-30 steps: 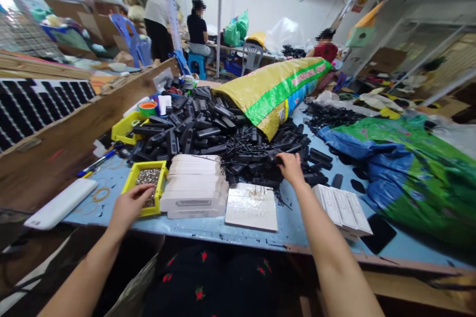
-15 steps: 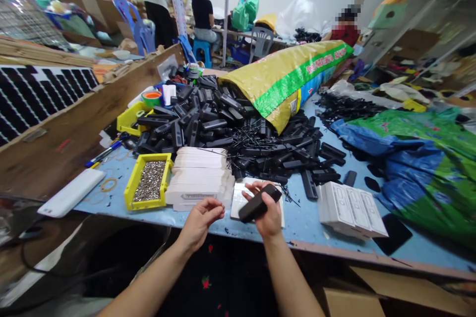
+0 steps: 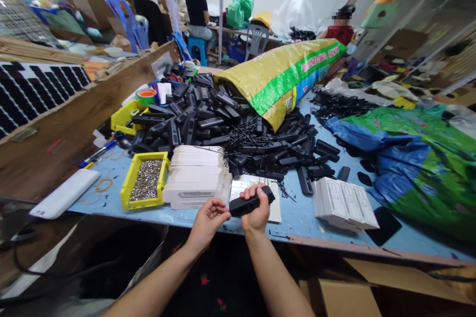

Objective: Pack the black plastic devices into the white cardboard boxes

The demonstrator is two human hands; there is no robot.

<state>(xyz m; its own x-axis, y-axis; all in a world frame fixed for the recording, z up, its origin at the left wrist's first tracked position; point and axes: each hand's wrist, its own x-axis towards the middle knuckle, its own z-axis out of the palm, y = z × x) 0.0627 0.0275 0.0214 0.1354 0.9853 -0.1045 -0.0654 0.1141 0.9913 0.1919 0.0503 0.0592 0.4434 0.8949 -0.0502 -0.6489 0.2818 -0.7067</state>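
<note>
My right hand (image 3: 257, 210) is wrapped round a black elongated plastic piece (image 3: 243, 205), held slanting over a white board (image 3: 275, 212) near the table's front edge. Against the left end of that piece, my left hand (image 3: 211, 219) is pinched; whatever lies between its fingertips is too small to make out. A stack of white cards (image 3: 199, 173) stands just behind my left hand. To its left is a yellow bin (image 3: 127, 185) of small metal parts (image 3: 148, 178). Behind the cards spreads a large heap of black plastic pieces (image 3: 211, 123) with thin black sticks (image 3: 247, 138).
A yellow and green sack (image 3: 275, 77) lies over the heap. Printed white cards (image 3: 344, 203) and a green-blue sack (image 3: 420, 163) are at the right. A white slab (image 3: 67, 193) and a wooden board (image 3: 74, 129) are at the left. Several people are in the background.
My hands have come together, my left fingertips now at the end of the black piece. The right fingers have closed further round it, and the piece has turned flatter.
</note>
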